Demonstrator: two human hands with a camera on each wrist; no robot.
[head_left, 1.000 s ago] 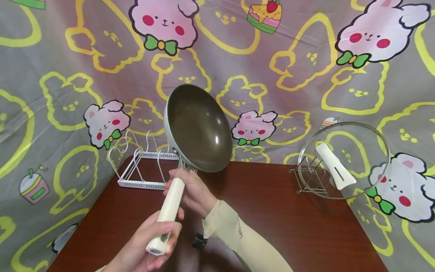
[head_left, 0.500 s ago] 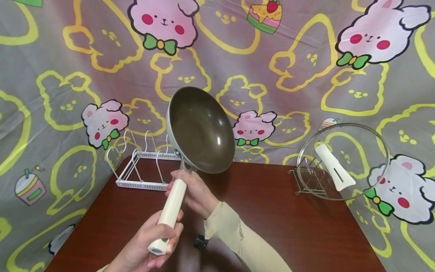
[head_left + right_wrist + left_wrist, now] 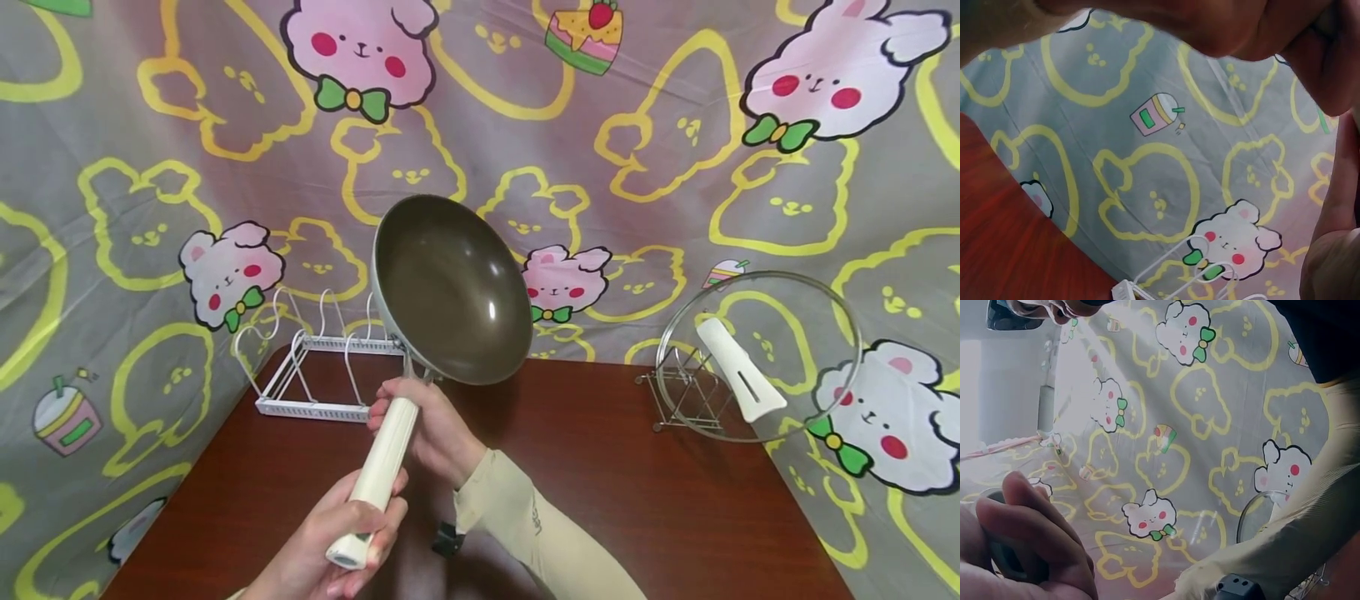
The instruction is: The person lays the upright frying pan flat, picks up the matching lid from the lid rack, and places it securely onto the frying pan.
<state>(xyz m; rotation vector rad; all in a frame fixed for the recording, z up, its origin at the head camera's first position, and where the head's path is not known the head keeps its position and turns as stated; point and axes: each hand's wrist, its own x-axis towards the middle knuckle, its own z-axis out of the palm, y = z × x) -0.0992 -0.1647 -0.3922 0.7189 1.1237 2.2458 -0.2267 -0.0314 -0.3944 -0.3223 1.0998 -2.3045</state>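
Observation:
A deep frying pan [image 3: 450,287] with a brown inside and pale outside is held up in the head view, tilted, its inside turned towards me. My left hand [image 3: 341,529] grips the lower end of its cream handle [image 3: 386,454], thumb lying across the top. Further up, my right hand [image 3: 442,433] holds the handle close to the metal neck, its fingers showing on the left side. In the left wrist view the handle's butt end [image 3: 1013,553] shows inside the curled fingers [image 3: 1047,537]. The right wrist view has only parts of a hand at its edges.
A white wire rack [image 3: 311,408] stands at the back left of the brown table [image 3: 637,500], partly behind the pan. At the right, a glass lid [image 3: 817,367] with a cream handle stands in a small metal rack [image 3: 678,412]. Patterned cloth [image 3: 645,75] surrounds the table.
The pan's bowl has swung slightly right and a little down, its opening turning more towards me. Both hands keep their hold on the handle, the right hand shifting slightly right with it.

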